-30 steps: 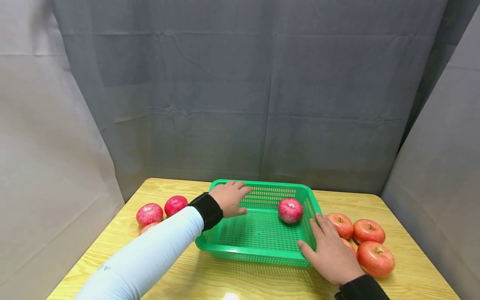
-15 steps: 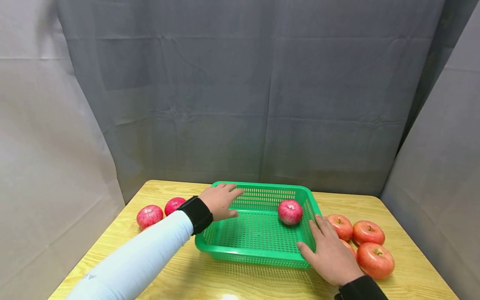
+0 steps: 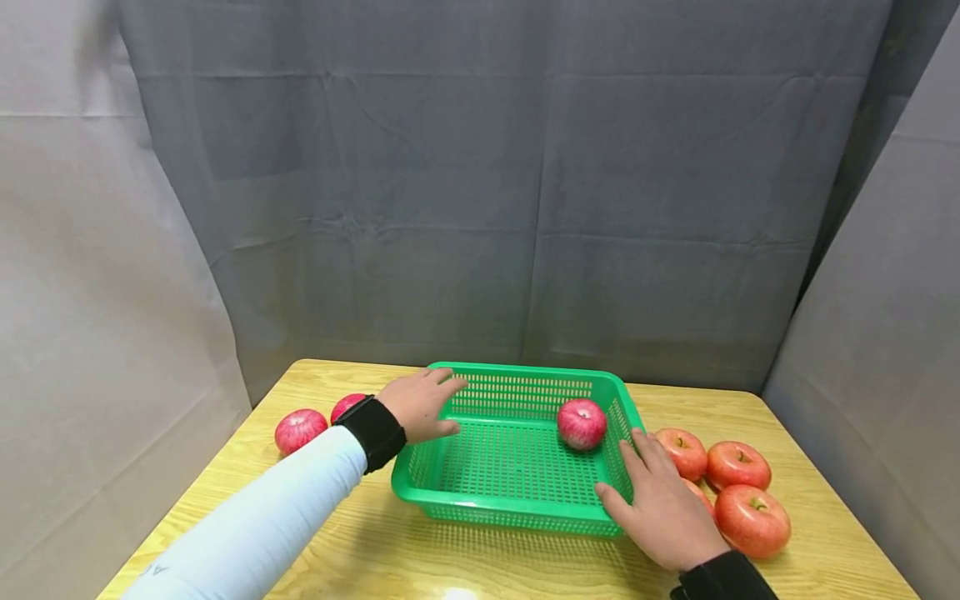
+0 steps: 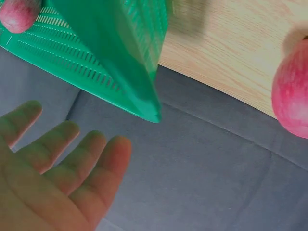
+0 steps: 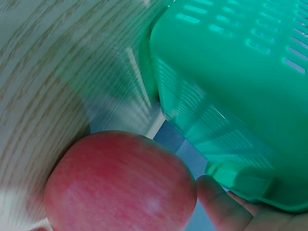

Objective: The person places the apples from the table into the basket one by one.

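My left hand, fingers spread and relaxed, is above the left side of a green plastic basket and holds nothing. The left wrist view shows its bare palm and extended fingers apart from the basket's corner. On the basket's right rim lies my right hand, its fingers fairly straight. Whether they press on the rim cannot be told. One dark pink apple sits inside the basket at the right. Close beside the right fingers is a red apple outside the basket.
Several lighter red apples are grouped on the wooden table right of the basket. At the left, a pink apple and another pink apple lie partly behind my left forearm. A grey cloth hangs behind.
My left hand has moved left, from over the basket's inside to its left edge, its forearm covering more of the left apples. The right hand and the apple in the basket stay put.
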Motion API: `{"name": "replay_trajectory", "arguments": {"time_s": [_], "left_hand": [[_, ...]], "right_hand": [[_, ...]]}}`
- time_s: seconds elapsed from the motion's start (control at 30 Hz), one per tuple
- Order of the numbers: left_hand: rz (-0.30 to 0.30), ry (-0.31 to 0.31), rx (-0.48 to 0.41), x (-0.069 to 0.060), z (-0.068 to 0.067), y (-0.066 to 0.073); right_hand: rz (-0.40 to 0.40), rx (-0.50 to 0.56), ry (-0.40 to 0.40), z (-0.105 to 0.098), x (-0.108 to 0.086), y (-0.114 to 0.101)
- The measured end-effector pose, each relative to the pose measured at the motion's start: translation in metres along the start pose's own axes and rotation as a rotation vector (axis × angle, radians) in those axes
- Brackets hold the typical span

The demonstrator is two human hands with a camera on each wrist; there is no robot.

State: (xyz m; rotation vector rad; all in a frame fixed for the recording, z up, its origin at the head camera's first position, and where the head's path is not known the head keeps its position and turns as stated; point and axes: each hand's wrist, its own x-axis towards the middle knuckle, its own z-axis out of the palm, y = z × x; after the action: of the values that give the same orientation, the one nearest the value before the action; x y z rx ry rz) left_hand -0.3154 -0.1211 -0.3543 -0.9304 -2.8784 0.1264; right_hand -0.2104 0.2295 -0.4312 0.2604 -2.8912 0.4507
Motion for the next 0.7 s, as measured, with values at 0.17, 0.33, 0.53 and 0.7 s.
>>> {"name": "replay_trajectory", "arguments": {"time_s": [0.17, 0.33, 0.53, 0.7], "left_hand": [[-0.028, -0.010, -0.028, -0.006, 0.001, -0.008], [-0.050, -0.003, -0.054, -0.012, 0.004, -0.019], [-0.078, 0.023, -0.074, -0.020, 0.007, -0.034], [-0.128, 0.000, -0.110, -0.028, 0.010, -0.046]], "right_hand": [[-0.007, 0.006, 0.007, 0.001, -0.001, 0.001], [-0.007, 0.008, 0.007, 0.000, -0.001, 0.000], [-0.010, 0.006, 0.016, -0.001, 0.000, -0.001], [-0.010, 0.003, 0.012, -0.002, 0.000, -0.001]]}}
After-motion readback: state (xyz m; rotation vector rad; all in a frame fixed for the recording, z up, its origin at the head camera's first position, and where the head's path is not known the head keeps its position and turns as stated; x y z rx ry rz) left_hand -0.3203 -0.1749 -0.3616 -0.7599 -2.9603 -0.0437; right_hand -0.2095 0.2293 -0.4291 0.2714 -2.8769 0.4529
